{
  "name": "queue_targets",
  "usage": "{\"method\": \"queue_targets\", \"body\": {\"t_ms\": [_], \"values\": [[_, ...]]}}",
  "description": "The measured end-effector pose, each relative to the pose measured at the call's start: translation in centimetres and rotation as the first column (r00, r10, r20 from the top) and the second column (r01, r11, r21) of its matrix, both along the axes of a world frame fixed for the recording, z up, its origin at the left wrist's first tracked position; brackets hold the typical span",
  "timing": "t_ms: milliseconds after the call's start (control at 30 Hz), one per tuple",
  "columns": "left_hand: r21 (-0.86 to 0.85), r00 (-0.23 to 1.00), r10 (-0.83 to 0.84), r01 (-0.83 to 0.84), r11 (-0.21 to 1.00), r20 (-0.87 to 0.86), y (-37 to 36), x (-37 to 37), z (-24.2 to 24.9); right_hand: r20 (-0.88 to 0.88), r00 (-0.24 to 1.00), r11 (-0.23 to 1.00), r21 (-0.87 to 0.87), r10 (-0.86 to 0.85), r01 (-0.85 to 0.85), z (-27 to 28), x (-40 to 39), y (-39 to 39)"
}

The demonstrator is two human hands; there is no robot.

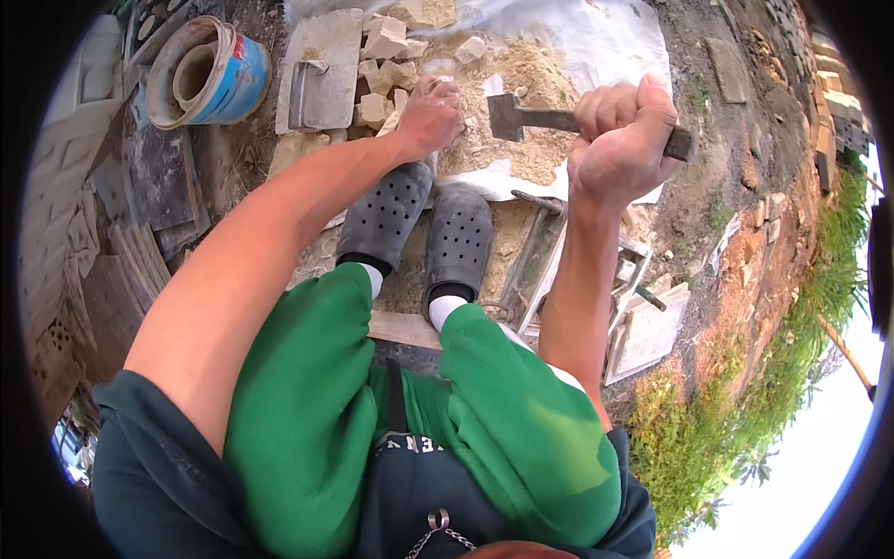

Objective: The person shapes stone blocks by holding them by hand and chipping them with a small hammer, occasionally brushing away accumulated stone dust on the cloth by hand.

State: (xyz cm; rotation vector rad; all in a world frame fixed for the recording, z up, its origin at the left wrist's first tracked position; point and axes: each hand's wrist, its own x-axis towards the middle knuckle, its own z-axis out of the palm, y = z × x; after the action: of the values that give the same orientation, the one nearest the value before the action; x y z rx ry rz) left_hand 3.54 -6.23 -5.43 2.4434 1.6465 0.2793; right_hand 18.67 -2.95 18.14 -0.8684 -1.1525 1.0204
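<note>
My right hand (626,140) is raised, its fingers wrapped round the handle of a hammer (508,118). The dark, blocky hammer head points left, over pale crumbs and dust (535,84) on a white sheet. My left hand (432,118) is low, beside a heap of broken pale stone chunks (386,42). Its fingers are closed, and a pale stone piece shows in part at the fingertips; most of it is hidden by the hand. Between the hammer head and my left hand there is a small gap.
A blue and white bucket (228,84) stands at upper left. Close by lies a flat grey board (321,56) with a metal strip. My grey clogs (458,238) sit just below the white sheet (619,37). A metal frame (540,247) is beside my right forearm.
</note>
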Motion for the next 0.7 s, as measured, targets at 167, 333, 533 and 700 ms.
{"method": "queue_targets", "body": {"t_ms": [167,333,533,700], "values": [[0.012,0.998,-0.033,0.032,0.999,0.062,-0.2,-0.3,-0.3,0.122,0.991,0.999,0.001,-0.047,0.047,-7.8,-1.4,-1.0],[0.03,0.999,-0.025,0.023,0.999,0.047,-0.1,-0.2,0.0,0.125,0.992,0.996,-0.084,0.005,0.005,-6.6,-1.5,0.1],[0.057,0.997,-0.026,0.021,0.998,0.078,0.1,-0.5,-0.5,-0.076,0.997,0.999,-0.053,-0.002,-0.002,-3.7,-0.7,-0.7],[0.024,0.992,-0.06,0.057,0.998,0.11,-0.1,-0.9,-0.1,0.016,1.0,0.991,-0.133,-0.02,0.022,-8.4,-1.2,-1.5]]}}
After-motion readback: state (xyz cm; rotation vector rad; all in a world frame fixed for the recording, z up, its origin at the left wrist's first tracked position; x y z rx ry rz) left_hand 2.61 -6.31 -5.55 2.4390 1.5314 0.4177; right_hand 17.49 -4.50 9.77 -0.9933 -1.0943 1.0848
